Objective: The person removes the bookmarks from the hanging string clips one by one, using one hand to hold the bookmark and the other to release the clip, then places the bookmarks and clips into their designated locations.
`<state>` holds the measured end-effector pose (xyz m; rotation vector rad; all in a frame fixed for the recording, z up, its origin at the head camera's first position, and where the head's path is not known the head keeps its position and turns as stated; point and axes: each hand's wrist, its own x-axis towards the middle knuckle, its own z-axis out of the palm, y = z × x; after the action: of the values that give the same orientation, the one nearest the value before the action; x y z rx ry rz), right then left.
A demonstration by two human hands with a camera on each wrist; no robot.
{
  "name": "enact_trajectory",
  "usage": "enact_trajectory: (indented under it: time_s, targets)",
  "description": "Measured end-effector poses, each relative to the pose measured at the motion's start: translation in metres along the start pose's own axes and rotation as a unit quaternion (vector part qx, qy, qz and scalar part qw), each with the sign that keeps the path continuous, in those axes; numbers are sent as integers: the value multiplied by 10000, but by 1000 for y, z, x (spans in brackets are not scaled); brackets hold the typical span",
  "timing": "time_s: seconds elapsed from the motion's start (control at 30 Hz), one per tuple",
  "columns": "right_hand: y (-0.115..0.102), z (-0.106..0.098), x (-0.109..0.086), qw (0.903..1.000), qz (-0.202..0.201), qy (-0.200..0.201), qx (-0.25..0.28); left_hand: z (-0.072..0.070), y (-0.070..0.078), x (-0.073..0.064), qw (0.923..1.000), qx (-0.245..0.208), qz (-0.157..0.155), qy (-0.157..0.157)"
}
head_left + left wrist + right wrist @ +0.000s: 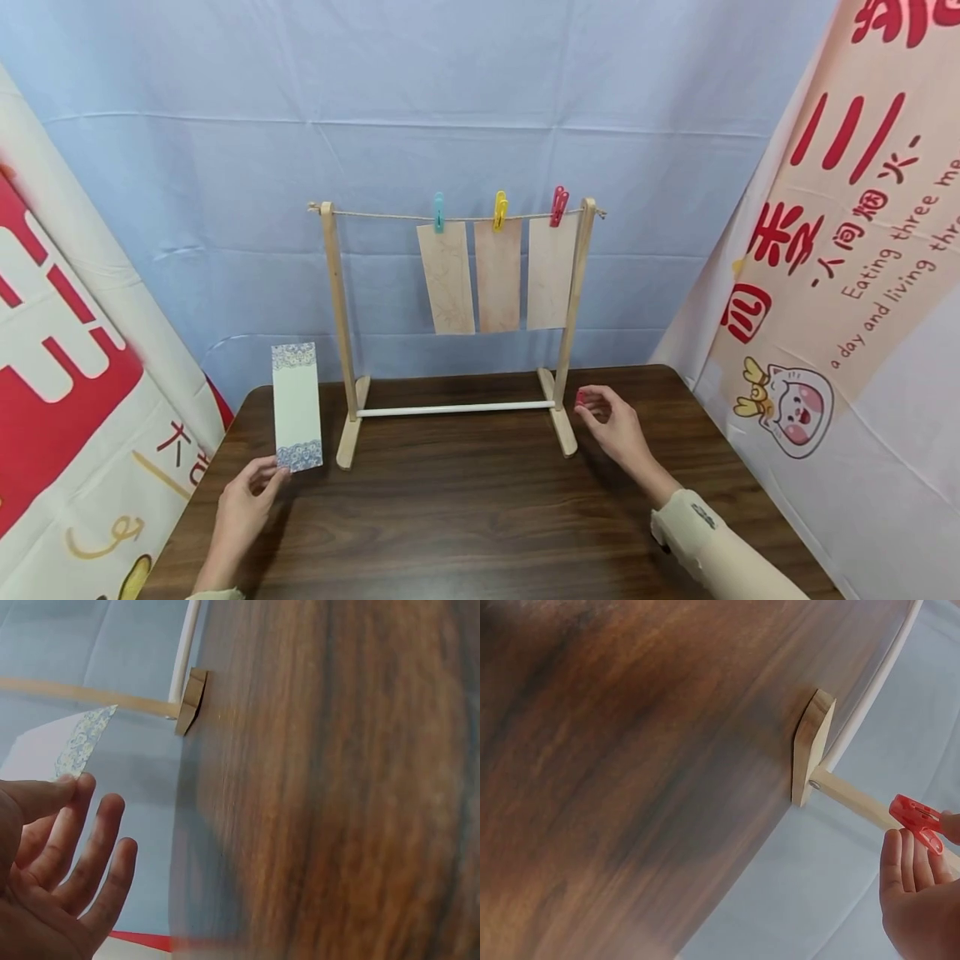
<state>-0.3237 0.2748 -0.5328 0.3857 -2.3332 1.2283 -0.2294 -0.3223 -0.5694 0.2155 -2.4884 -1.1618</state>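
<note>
My left hand [243,508] pinches the lower edge of a pale paper card [297,408] with blue lace-like patterned ends, held upright left of the wooden rack. In the left wrist view, thumb and forefinger grip the card's patterned end [84,742] while the other fingers stay apart from it. Right of the rack, my right hand [617,427] holds a red clothespin [916,819] between thumb and fingers. On the rack's string [382,215] hang three beige cards, clipped by a teal clothespin [438,213], a yellow clothespin [500,211] and a red clothespin [558,206].
The rack has two wooden posts [339,308] on flat feet [352,433], joined low down by a white rod [457,408]. It stands toward the back of a dark wooden table [465,517]. Behind hangs a light blue cloth [450,100], with printed banners [862,250] at the sides.
</note>
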Motion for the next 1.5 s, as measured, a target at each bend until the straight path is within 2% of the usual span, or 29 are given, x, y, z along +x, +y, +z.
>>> enact_trajectory:
  time_s: [0.27, 0.53, 0.77, 1.0, 1.27, 1.5]
  targets:
    - [3, -2, -2, 9998, 150, -29, -95, -3, -3, 2, 9994, 315, -2, -167]
    - [6, -2, -5, 9997, 201, -84, -86, -7, -5, 1, 9977, 522, -164, -410]
    - [12, -4, -8, 9997, 179, -13, -141, -7, -8, 2, 9967, 694, -150, -407]
    - [20, -6, -10, 9997, 173, -50, -151, -6, -9, 3, 9957, 640, -284, -601]
    - [27, -8, -12, 9986, 431, -169, -255, -7, -11, 3, 9952, 684, -337, -619]
    - [32, -9, -14, 9973, 599, -258, -349, -9, -15, 5, 9931, 728, -397, -834]
